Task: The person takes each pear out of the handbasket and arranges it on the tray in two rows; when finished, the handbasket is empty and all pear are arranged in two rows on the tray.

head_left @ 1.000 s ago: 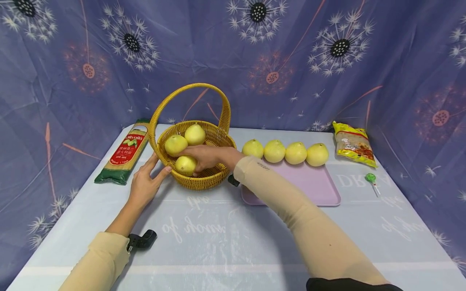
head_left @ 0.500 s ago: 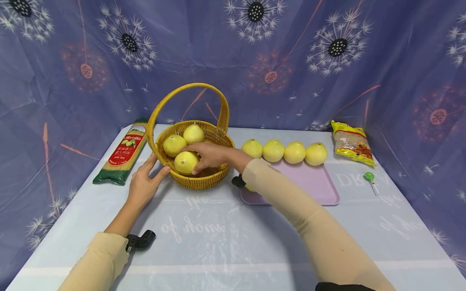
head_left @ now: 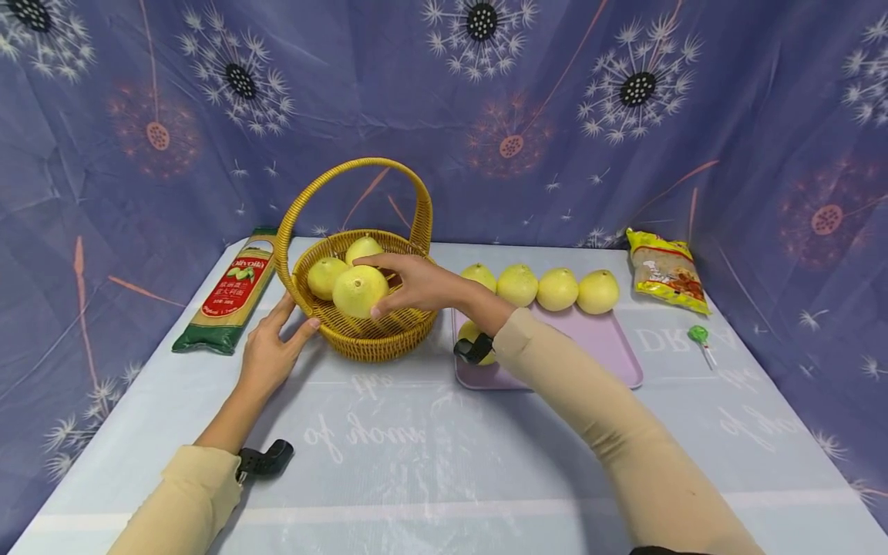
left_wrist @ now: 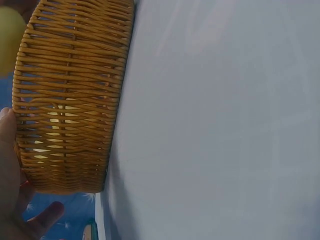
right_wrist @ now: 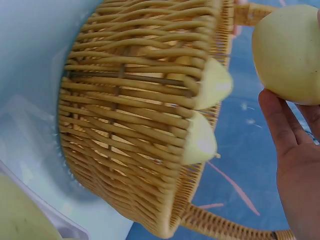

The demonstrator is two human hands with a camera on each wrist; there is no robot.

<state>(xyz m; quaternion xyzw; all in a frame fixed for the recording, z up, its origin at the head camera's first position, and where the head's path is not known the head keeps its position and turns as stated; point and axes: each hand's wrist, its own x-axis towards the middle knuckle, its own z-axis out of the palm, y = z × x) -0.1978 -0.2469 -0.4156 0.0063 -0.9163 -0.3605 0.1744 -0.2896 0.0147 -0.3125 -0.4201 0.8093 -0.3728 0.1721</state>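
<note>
A yellow wicker basket (head_left: 378,351) with a tall handle stands on the table, and two pale yellow pomelos (head_left: 326,277) lie inside it. My right hand (head_left: 423,285) pinches another pomelo (head_left: 359,290) between thumb and fingers, raised over the basket. In the right wrist view this pomelo (right_wrist: 290,55) is apart from the basket's rim, with my fingers against its side. My left hand (head_left: 274,343) rests on the basket's left side, thumb and fingers spread. The left wrist view shows the woven wall (left_wrist: 70,95) near that hand, whose fingers are partly cut off.
On the right lies a pink tray (head_left: 590,347), with one pomelo (head_left: 472,331) at its left, partly behind my wrist camera. Several pomelos (head_left: 557,289) line its back edge. A noodle packet (head_left: 232,297), a yellow snack bag (head_left: 667,270) and a green lollipop (head_left: 698,335) lie farther out.
My right hand has lifted the pomelo from inside the basket to above its rim. The pomelo at the tray's left has come into sight. My left hand stays at the basket.
</note>
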